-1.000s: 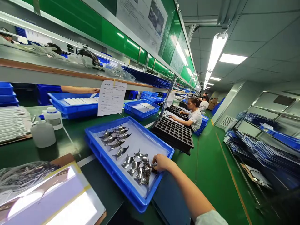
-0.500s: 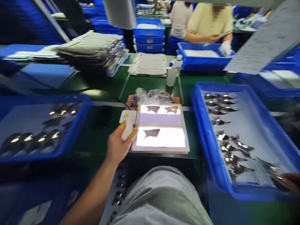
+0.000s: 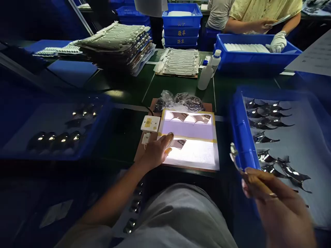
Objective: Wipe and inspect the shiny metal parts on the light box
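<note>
A lit light pad (image 3: 191,151) lies on the green bench in front of me, with shiny curved metal pieces on it. My left hand (image 3: 155,153) rests on the pad's left edge, its fingers pinched on one dark metal piece (image 3: 180,143). My right hand (image 3: 274,203) is raised at the lower right, its fingers closed on a thin shiny metal piece (image 3: 234,153) that sticks up beside the right blue tray (image 3: 241,137). That tray holds several more of these pieces (image 3: 269,120).
Another blue tray (image 3: 59,127) with shiny pieces sits on the left. A small white switch box (image 3: 150,123) lies beside the pad, a clear bag (image 3: 181,100) behind it, two bottles (image 3: 207,74) farther back. Across the bench a gloved person (image 3: 278,41) works over a blue bin.
My view swung from the aisle down to the bench. My left hand let go of the white box and moved onto the pad. My right hand rose out of the right tray with a piece.
</note>
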A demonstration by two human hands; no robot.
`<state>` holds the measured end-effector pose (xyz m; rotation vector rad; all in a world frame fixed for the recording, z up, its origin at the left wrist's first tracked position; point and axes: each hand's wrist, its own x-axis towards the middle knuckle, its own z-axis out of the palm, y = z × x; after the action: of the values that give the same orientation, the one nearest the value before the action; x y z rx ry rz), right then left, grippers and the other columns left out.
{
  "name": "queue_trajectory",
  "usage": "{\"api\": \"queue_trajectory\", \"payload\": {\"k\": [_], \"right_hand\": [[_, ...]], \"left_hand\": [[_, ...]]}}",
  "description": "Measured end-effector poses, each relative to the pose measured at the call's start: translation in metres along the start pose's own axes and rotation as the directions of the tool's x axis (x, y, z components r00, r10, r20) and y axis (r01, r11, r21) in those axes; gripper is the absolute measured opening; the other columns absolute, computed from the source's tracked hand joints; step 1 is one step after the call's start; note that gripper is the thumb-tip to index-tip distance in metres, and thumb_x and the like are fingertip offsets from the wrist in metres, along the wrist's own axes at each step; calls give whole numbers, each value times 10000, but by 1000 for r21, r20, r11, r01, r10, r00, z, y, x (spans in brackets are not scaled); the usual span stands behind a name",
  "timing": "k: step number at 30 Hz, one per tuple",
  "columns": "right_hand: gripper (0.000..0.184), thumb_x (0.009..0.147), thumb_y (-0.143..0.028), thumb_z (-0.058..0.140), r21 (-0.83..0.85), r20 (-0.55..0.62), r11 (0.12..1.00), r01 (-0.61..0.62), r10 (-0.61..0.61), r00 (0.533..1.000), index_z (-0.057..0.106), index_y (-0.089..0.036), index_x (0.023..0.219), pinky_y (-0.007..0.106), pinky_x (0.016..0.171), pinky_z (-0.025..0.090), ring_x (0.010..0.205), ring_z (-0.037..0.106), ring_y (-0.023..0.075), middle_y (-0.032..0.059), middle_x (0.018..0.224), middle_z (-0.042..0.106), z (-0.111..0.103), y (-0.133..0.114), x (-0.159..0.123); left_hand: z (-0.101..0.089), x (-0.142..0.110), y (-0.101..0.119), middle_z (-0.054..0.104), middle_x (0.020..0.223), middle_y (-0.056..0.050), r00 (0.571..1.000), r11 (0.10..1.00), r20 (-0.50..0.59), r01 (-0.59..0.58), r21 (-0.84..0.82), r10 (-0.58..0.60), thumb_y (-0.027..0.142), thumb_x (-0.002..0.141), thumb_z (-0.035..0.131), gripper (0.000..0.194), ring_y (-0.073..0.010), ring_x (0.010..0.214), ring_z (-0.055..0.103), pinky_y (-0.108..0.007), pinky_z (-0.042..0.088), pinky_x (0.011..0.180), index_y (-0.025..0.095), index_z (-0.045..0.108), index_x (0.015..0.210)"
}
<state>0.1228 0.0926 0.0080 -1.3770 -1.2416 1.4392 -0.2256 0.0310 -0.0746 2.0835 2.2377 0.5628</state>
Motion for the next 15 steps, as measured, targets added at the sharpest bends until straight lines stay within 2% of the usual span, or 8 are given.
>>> {"api": "queue_trajectory", "payload": {"k": [2, 3, 6, 9, 11, 13, 15], "right_hand": [[277, 728, -326, 860, 130, 119, 979, -156, 141, 983, 800, -195, 965, 273, 549, 453, 632, 570, 152, 58, 779, 700, 29, 13, 9], [270, 689, -312, 866, 176, 208, 950, -260, 222, 953, 806, -177, 914, 261, 518, 410, 585, 523, 131, 51, 709, 670, 43, 21, 14], [281, 621, -264, 866, 214, 430, 826, -521, 399, 810, 810, -141, 867, 233, 506, 357, 551, 471, 102, 40, 640, 623, 72, 45, 25], [297, 547, -199, 873, 241, 526, 696, -676, 492, 694, 809, -146, 832, 227, 526, 378, 562, 502, 104, 40, 656, 636, 80, 57, 28], [300, 514, -179, 869, 273, 578, 623, -734, 504, 642, 803, -153, 805, 234, 536, 400, 569, 522, 111, 52, 697, 669, 79, 59, 29], [298, 514, -188, 867, 311, 621, 565, -764, 488, 614, 800, -153, 802, 225, 527, 400, 560, 516, 103, 59, 723, 688, 76, 59, 31], [308, 529, -206, 873, 355, 638, 526, -773, 468, 611, 802, -152, 824, 206, 519, 396, 557, 508, 92, 57, 730, 693, 73, 57, 34]], "left_hand": [[-11, -7, 11, 693, 1277, -150, 994, 998, -107, -30, -62, 23, 230, 901, 731, 632, -316, 1142, 702, -397, 640, 867, 204, 455, 1469], [-16, -13, 19, 690, 1287, -145, 988, 992, -152, -58, -113, 40, 259, 921, 717, 622, -302, 1149, 703, -382, 639, 883, 212, 442, 1477], [-24, -33, 47, 689, 1317, -132, 970, 958, -193, -186, -217, 145, 264, 978, 647, 532, -219, 1020, 749, -311, 643, 843, 217, 438, 1464], [-13, -45, 64, 682, 1346, -146, 936, 938, -220, -312, -151, 276, 183, 974, 641, 462, -165, 826, 755, -275, 635, 700, 193, 474, 1405], [0, -45, 66, 698, 1314, -157, 904, 923, -262, -372, -97, 337, 164, 963, 652, 461, -176, 821, 755, -283, 629, 670, 176, 478, 1390], [10, -38, 65, 709, 1281, -171, 885, 904, -268, -417, -90, 381, 167, 971, 631, 461, -198, 864, 759, -298, 634, 687, 151, 470, 1402], [15, -25, 65, 715, 1257, -175, 876, 888, -253, -447, -110, 410, 160, 986, 575, 455, -202, 860, 759, -303, 638, 693, 137, 457, 1425]]}}
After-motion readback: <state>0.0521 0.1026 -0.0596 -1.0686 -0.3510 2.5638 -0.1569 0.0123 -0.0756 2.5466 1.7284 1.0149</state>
